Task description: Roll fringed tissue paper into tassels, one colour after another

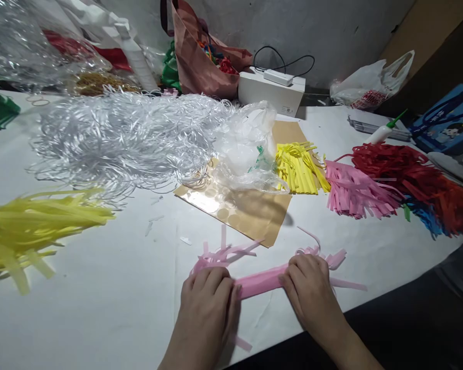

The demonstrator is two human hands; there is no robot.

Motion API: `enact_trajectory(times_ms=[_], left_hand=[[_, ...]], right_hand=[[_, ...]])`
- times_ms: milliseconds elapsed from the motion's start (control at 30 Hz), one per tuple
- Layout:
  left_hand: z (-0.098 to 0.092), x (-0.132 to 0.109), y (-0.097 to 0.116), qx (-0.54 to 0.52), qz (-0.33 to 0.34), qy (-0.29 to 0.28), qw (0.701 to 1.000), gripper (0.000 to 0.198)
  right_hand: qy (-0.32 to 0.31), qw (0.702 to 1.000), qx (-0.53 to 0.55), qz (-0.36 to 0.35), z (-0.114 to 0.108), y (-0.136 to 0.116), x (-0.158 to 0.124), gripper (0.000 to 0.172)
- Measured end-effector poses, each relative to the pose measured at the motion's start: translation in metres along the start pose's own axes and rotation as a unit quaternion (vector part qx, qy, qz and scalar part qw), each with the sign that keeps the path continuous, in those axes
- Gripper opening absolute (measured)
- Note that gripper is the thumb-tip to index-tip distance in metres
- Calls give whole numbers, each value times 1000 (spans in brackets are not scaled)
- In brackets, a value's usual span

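Note:
A pink tissue-paper tassel [261, 281] lies near the front edge of the table, its uncut middle band stretched between my two hands. Cut strips fan out beyond both ends. My left hand [210, 298] is closed on the left part of the band, fingers curled over it. On the right part, my right hand [310, 280] is closed the same way, with loose strips showing past its knuckles. The undersides of both hands and the paper beneath them are hidden.
Yellow fringe [42, 226] lies at left; white cord [127, 139] heaps behind it. A brown sticker sheet [250, 213] sits under clear plastic [243, 149]. Yellow [299, 169], pink [357, 190] and red tassels [405, 180] line the right, near a glue bottle [380, 134].

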State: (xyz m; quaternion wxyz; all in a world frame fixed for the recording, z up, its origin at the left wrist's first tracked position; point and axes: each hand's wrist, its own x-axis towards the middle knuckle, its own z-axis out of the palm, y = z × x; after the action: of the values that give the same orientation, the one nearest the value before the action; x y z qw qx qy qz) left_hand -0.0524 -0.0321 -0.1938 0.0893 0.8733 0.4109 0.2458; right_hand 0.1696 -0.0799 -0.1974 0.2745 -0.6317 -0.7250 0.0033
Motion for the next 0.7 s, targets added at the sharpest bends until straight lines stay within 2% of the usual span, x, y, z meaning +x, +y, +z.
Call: enact_trajectory(times_ms=[167,267,333,367,467,567,700], left_hand=[[7,7,0,92,-18,-6,996,28],[8,6,-1,112,-14,0,994,27],[9,5,-1,113,-14,2,994,26],[8,5,-1,109,-16,4,994,25],[7,6,0,66,-19,6,998,21],[4,7,0,1,-12,8,1000,22],[-1,6,1,-51,63,11,997,21]], right_hand=[[-2,997,-71,40,11,2,4,38],[39,996,-72,45,5,1,7,23],[77,996,-48,-3,-1,-2,7,12],[77,996,-23,-45,-4,-5,7,14],[8,987,48,-154,-2,-11,3,21],[-44,983,38,-174,7,-15,1,23],[-33,985,30,-166,12,-18,4,21]])
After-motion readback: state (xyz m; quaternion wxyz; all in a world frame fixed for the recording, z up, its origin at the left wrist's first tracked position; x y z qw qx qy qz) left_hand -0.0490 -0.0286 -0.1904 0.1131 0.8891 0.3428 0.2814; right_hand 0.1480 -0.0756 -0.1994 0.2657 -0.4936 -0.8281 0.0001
